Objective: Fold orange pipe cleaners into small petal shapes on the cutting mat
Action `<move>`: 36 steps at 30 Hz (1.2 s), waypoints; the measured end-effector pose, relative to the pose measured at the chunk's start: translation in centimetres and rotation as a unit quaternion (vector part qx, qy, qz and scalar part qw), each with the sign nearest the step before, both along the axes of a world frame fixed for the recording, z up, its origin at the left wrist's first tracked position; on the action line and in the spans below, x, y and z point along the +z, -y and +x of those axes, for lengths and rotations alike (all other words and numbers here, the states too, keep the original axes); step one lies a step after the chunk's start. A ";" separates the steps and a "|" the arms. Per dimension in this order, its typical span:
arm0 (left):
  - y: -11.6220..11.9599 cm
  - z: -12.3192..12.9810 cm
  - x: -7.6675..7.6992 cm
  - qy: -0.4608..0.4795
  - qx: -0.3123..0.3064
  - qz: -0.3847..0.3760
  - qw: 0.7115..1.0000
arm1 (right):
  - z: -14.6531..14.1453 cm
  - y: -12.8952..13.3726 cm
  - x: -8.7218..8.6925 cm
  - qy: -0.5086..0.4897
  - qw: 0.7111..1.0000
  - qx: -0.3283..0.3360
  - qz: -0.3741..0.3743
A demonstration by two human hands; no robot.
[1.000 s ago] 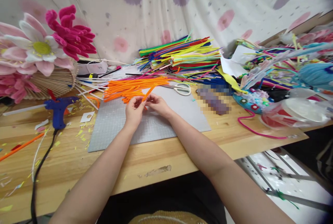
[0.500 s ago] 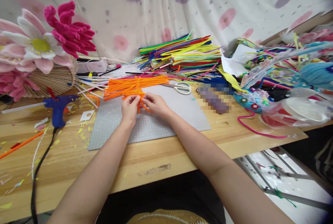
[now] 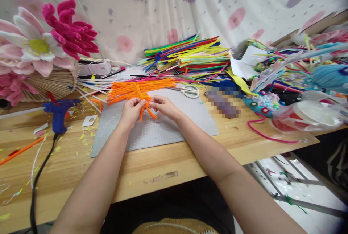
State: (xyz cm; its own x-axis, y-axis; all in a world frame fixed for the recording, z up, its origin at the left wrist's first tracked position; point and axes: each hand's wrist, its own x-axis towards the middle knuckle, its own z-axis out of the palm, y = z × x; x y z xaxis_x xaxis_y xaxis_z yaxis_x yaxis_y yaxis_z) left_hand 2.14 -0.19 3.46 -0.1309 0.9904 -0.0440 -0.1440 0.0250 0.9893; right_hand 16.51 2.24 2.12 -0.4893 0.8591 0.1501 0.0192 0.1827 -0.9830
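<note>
Over the grey cutting mat (image 3: 163,136), my left hand (image 3: 131,110) pinches orange pipe cleaners (image 3: 144,107) between thumb and fingers. My right hand (image 3: 164,106) closes on the other side of the same orange pieces. Several of their ends cross and hang below my fingertips. Just behind lies a thick bundle of orange pipe cleaners (image 3: 119,91), partly on the mat. One orange strand runs up from my fingers across that bundle. My fingers hide the spot where the pieces cross.
Scissors with white handles (image 3: 189,91) lie at the mat's back right. A blue glue gun (image 3: 60,114) with a black cord stands left. Piled coloured pipe cleaners (image 3: 190,54) fill the back; fuzzy flowers (image 3: 39,47) stand at left. A plastic tub (image 3: 310,116) sits at right.
My left hand has shifted slightly left and turned. The crossed orange ends now reach a little lower between my hands, and the upper strand leans more to the left.
</note>
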 end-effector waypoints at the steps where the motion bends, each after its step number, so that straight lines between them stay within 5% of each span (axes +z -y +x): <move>1: 0.0 0.1 0.0 0.001 0.004 -0.003 1.000 | 0.0 0.0 0.1 -0.010 1.000 0.008 -0.007; 12: -0.1 1.0 -0.7 0.130 0.098 -0.019 0.986 | -1.9 0.5 -0.4 -0.022 1.000 0.002 -0.013; 24: 0.0 0.6 -0.7 0.093 -0.018 -0.052 0.994 | -0.2 0.6 -0.9 -0.112 0.981 0.008 -0.157; 36: -0.3 0.6 -0.5 0.147 0.119 -0.037 0.981 | -1.6 0.9 -1.1 -0.041 0.994 0.014 -0.100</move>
